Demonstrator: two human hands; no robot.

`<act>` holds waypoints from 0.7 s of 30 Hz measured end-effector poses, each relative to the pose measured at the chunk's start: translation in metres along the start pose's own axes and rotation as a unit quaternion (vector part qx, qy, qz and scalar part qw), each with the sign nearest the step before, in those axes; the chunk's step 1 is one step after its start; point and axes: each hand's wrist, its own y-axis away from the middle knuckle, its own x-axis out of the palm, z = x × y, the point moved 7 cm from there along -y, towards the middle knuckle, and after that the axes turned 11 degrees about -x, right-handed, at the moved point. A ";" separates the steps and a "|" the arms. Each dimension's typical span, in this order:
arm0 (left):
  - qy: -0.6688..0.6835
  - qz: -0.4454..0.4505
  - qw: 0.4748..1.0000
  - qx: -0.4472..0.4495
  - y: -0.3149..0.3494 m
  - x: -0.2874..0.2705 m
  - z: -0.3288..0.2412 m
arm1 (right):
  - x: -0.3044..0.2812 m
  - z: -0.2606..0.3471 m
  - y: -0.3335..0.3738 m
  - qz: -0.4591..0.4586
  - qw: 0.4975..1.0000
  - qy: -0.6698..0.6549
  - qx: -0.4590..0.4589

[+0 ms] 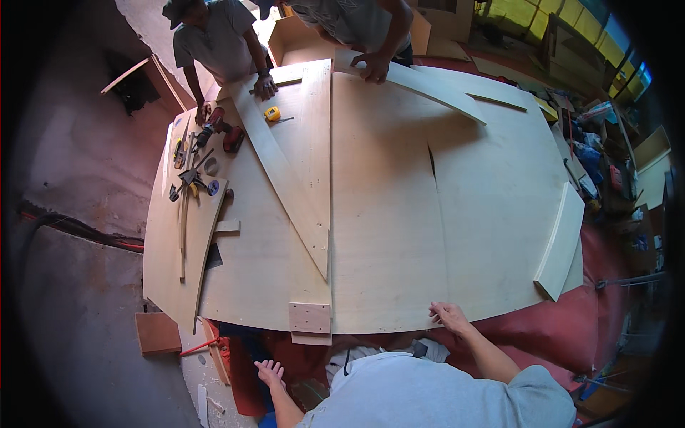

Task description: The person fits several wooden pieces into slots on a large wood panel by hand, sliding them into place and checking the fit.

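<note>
Beneath the near edge of a large pale wooden panel (385, 235), my left hand (270, 372) is held off to the left, fingers apart and nothing in it. My right hand (448, 315) is at the panel's near edge, its fingers loosely spread and holding nothing; whether it touches the wood I cannot tell. Between the two hands, a small wooden block (310, 318) with several dark dots lies at the edge, at the foot of a lengthwise strip. A diagonal board (285, 185) runs across the panel's left half.
Two people stand opposite; one person's hand (374, 67) grips a long board (428, 89). At left lie a red cordless drill (217, 130), a yellow tape measure (272, 113), a clamp (189, 177) and loose strips. Another board (560, 242) rests at right, near piled clutter (599, 157).
</note>
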 end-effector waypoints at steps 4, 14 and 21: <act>-0.031 -0.074 0.986 0.145 0.053 0.059 -0.045 | -0.101 -0.022 -0.001 -0.118 0.991 0.067 -0.014; -0.487 -0.188 0.754 0.399 0.134 0.303 -0.067 | -0.178 -0.045 0.007 -0.239 0.877 0.411 0.071; -0.493 -0.317 0.721 0.370 0.144 0.300 -0.047 | -0.172 -0.060 -0.004 -0.232 0.886 0.388 0.109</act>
